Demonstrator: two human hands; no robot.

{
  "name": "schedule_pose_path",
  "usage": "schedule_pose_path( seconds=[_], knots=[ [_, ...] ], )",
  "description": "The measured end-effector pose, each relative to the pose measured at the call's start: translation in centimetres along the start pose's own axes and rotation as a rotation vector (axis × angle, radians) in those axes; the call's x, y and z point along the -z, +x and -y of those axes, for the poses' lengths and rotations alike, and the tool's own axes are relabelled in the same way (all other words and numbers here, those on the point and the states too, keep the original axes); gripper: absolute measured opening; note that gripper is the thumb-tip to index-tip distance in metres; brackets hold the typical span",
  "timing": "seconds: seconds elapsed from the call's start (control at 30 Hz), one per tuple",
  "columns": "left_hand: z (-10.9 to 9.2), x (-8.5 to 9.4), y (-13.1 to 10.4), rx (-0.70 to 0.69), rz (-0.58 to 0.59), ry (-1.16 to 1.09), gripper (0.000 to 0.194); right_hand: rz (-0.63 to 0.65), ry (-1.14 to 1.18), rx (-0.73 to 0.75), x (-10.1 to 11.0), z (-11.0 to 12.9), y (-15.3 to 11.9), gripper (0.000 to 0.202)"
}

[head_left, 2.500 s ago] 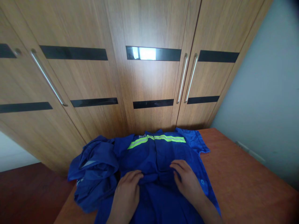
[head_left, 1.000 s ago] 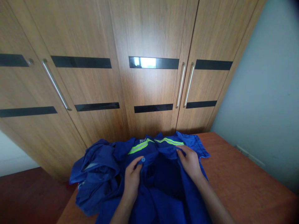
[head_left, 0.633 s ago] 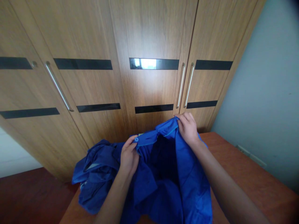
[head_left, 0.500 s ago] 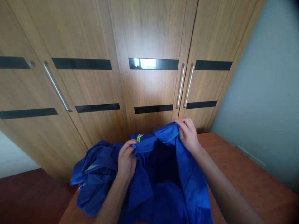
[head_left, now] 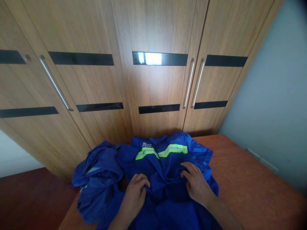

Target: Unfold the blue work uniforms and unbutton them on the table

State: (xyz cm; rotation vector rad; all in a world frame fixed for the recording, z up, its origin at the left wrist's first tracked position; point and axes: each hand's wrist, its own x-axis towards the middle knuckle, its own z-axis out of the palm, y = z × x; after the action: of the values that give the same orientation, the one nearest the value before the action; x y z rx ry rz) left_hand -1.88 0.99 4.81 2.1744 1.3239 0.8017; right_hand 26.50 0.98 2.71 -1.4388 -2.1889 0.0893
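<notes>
A blue work jacket (head_left: pixel 172 169) lies on the wooden surface in front of me, its chest crossed by yellow-green and grey reflective strips, with white lettering at its upper left. My left hand (head_left: pixel 135 196) is closed on a fold of the jacket, left of its middle. On the jacket's right side, my right hand (head_left: pixel 198 185) rests with loosely bent fingers apart, touching the cloth below the strip. The jacket's near part runs down toward me between my forearms.
A crumpled heap of blue clothing (head_left: pixel 99 179) lies to the left, against the jacket. The reddish-brown wooden surface (head_left: pixel 249 188) extends to the right. Behind stands a wooden wardrobe (head_left: pixel 158 83) with metal handles and dark strips; a pale wall (head_left: pixel 271 95) is at the right.
The jacket's raised waistband edge has come down, and its front with the reflective strips now shows. Both hands moved down toward me; the right hand let go of the edge.
</notes>
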Motion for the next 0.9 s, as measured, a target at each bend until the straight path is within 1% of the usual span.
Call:
schedule_pose_path(
  seconds=[0.1,0.17,0.2,0.3,0.4,0.5,0.63,0.77,0.9],
  knots=[
    [-1.8,0.8,0.3,-0.044,-0.007,0.095,0.048,-0.01,0.043,0.046,0.9,2.9,0.4,0.047],
    [-3.1,1.0,0.4,-0.077,-0.018,0.14,0.055,-0.016,0.083,0.101,1.0,4.6,0.7,0.044],
    [-3.7,0.9,0.5,-0.086,-0.028,0.159,0.055,-0.017,0.094,0.117,0.8,5.2,0.8,0.042],
    [-5.4,0.0,0.8,-0.093,-0.046,0.199,0.045,-0.014,0.108,0.09,-0.2,6.0,1.1,0.039],
    [-6.3,-1.6,1.2,-0.08,-0.02,0.216,0.036,0.006,0.114,0.025,-1.4,5.8,1.3,0.032],
    [-6.1,-3.4,1.4,-0.053,0.001,0.261,0.033,0.01,0.088,0.005,-2.0,5.3,1.4,0.023],
    [-4.6,-5.1,1.4,-0.003,-0.001,0.327,0.027,-0.007,0.044,-0.019,-2.4,4.8,1.3,0.017],
    [-3.1,-6.0,1.3,0.027,-0.027,0.322,0.02,-0.021,0.084,-0.051,-2.5,4.7,1.2,0.017],
    [-2.4,-6.3,1.4,0.018,-0.053,0.299,0.022,-0.018,0.133,-0.051,-2.4,5.0,1.3,0.02]
  ],
)
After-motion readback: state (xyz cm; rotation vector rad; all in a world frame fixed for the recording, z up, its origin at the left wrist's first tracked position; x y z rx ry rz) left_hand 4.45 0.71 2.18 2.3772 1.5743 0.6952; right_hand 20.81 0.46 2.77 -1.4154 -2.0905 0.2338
